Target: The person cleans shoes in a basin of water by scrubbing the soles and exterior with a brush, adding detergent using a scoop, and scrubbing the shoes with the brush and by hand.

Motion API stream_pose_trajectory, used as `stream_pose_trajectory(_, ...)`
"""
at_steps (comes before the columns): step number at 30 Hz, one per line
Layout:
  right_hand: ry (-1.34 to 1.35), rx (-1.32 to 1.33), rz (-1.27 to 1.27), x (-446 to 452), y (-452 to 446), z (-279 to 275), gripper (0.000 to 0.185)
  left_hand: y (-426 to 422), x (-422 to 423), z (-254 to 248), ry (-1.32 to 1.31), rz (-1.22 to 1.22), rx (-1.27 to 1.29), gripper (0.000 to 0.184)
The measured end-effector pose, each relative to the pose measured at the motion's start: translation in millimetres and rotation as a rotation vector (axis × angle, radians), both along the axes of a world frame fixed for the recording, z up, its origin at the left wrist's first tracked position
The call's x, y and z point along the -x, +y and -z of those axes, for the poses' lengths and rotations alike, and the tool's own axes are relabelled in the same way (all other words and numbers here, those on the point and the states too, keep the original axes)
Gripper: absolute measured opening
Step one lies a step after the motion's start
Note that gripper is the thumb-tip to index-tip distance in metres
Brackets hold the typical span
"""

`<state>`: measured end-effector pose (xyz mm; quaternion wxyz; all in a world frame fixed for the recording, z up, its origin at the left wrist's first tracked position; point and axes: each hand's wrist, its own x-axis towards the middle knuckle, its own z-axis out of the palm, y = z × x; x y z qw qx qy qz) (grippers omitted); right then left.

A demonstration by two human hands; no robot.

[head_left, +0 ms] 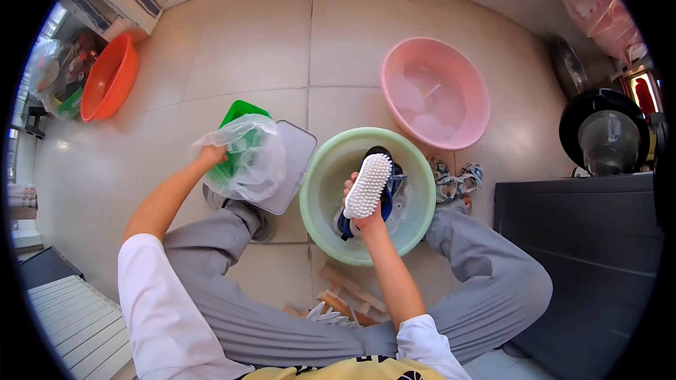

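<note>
My right hand [367, 219] is wrapped round a white brush [369, 186], its knobbly bristles facing up, above a pale green basin [308, 195]. Dark blue shoes [388, 204] lie in that basin, partly behind the brush and hand, with some suds and water. On the left, my left hand [213, 155] has its fingers closed at the edge of a clear plastic bag [264, 169]. A green container [243, 111] shows through and above the bag. Beneath the bag lies a grey flat board or lid [298, 151].
A pink basin [481, 116] with cloudy water stands beyond the green one. Patterned sandals [467, 180] are right of the green basin. An orange basin [113, 81] leans at the far left. A dark cabinet [577, 239] stands at right, a wooden stool [345, 295] between my legs.
</note>
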<state>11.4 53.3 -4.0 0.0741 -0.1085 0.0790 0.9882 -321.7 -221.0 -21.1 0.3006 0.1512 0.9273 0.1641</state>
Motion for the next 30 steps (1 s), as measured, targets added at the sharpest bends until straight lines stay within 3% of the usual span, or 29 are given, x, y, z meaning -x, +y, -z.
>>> stream_pose_trajectory(2, 0.027, 0.032, 0.020, -2.0, 5.3, 1.0, 0.029, -8.5, -0.3, 5.5, -0.041, -0.171, -0.172, 0.025)
stream_pose_trajectory(6, 0.146, 0.052, -0.010, -2.7, 15.0, -5.0, 0.029, -6.4, -8.6, -42.9, -0.112, -0.201, -0.072, 0.022)
stream_pose_trajectory(12, 0.261, 0.058, 0.015, 2.5, 27.3, -15.1, 0.027, -15.9, -28.8, -84.7, -0.310, -0.315, -0.293, 0.018)
stream_pose_trajectory(16, 0.331, 0.027, 0.038, 0.3, 49.3, -28.9, 0.029, -11.5, -41.4, -105.3, -0.305, -0.299, -0.356, 0.018)
stream_pose_trajectory(18, 0.036, -0.219, 0.225, -5.3, 71.8, -44.6, 0.024, -7.7, -50.0, -117.8, -0.336, -0.264, -0.423, 0.019)
stream_pose_trajectory(20, -0.017, -0.189, 0.291, -8.9, 106.9, -49.0, 0.024, -0.7, -63.3, -128.4, -0.328, -0.264, -0.462, 0.019)
stream_pose_trajectory(24, -0.124, -0.528, 0.296, -40.3, 170.0, -33.6, 0.024, 35.9, -95.4, -134.6, -0.359, -0.233, -0.559, 0.019)
stream_pose_trajectory(26, -0.385, -0.669, 0.185, -64.0, 170.4, -44.2, 0.025, 67.3, -118.6, -140.5, -0.386, -0.205, -0.603, 0.019)
stream_pose_trajectory(30, -0.332, -0.491, -0.048, -92.2, 142.5, -14.4, 0.023, 126.1, -165.2, -144.5, -0.452, -0.166, -0.688, 0.019)
